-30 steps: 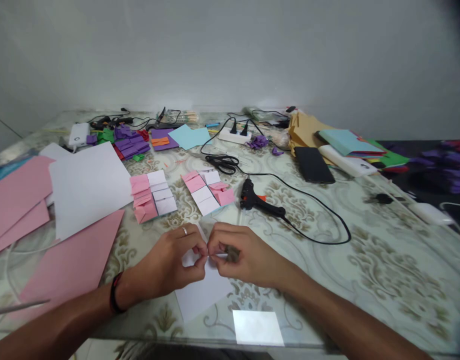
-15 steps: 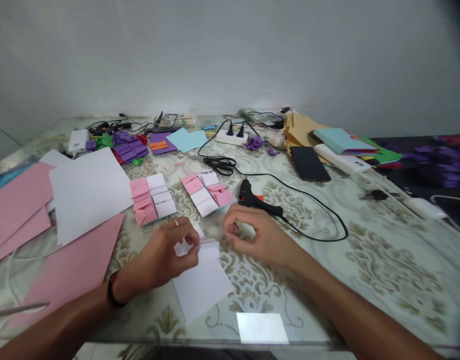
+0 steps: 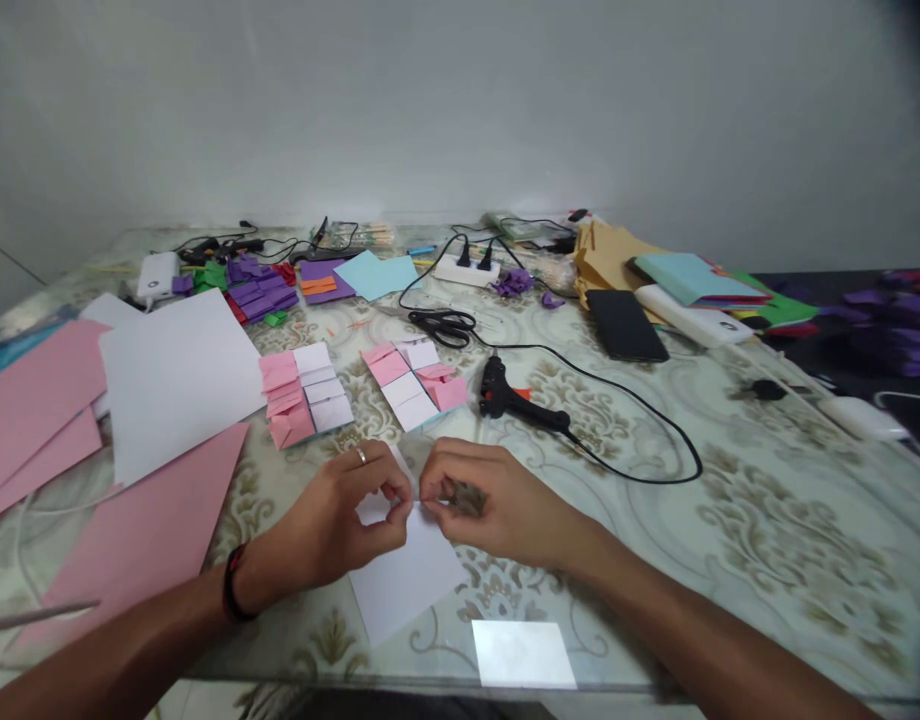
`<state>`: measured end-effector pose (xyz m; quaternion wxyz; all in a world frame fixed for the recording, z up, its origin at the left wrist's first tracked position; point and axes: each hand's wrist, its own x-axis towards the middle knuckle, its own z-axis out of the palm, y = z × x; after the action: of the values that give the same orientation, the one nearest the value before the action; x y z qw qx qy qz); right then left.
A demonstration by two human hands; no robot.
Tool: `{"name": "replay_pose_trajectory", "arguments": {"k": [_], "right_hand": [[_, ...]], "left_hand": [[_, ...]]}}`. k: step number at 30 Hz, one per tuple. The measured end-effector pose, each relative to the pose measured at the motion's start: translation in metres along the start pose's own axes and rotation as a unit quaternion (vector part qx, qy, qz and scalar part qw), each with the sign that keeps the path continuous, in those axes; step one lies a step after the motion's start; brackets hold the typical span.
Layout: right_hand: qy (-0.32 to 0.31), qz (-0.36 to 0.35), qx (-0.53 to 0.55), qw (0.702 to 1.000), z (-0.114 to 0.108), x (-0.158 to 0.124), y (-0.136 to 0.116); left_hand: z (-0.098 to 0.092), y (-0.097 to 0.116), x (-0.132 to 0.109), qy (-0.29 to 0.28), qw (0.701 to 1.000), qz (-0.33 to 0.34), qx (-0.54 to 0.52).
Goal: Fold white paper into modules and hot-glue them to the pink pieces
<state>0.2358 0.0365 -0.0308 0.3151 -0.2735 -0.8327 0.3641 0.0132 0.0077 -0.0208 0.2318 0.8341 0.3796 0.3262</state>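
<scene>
My left hand (image 3: 340,520) is pinched, thumb against forefinger, over the upper part of a white paper sheet (image 3: 409,580). Fingertip to fingertip with it, my right hand (image 3: 490,500) is pinched too. Whatever is between the fingers is too small to make out. Just beyond the hands lie two squares of folded pieces, a pink and white one (image 3: 305,395) on the left and another (image 3: 413,385) on the right. A black glue gun (image 3: 520,398) rests beyond my right hand.
Large white (image 3: 182,375) and pink sheets (image 3: 149,520) cover the left side. At the back are purple folded pieces (image 3: 261,292) and a power strip (image 3: 466,270). A black phone (image 3: 626,325) lies right; the glue gun's cable loops across the table.
My right hand has moved left and its fingertips now meet those of my left hand above the white sheet. Both hands are pinched as before.
</scene>
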Motion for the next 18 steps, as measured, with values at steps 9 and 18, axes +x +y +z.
{"name": "replay_pose_trajectory", "arguments": {"k": [9, 18], "right_hand": [[0.013, -0.004, -0.028, 1.0, -0.005, 0.0, 0.002], [0.009, 0.013, -0.069, 0.997, -0.01, 0.001, 0.006]], "left_hand": [[-0.002, -0.005, -0.002, 0.0, 0.999, -0.038, -0.001], [-0.005, -0.005, -0.001, 0.017, 0.997, -0.069, 0.016]]}}
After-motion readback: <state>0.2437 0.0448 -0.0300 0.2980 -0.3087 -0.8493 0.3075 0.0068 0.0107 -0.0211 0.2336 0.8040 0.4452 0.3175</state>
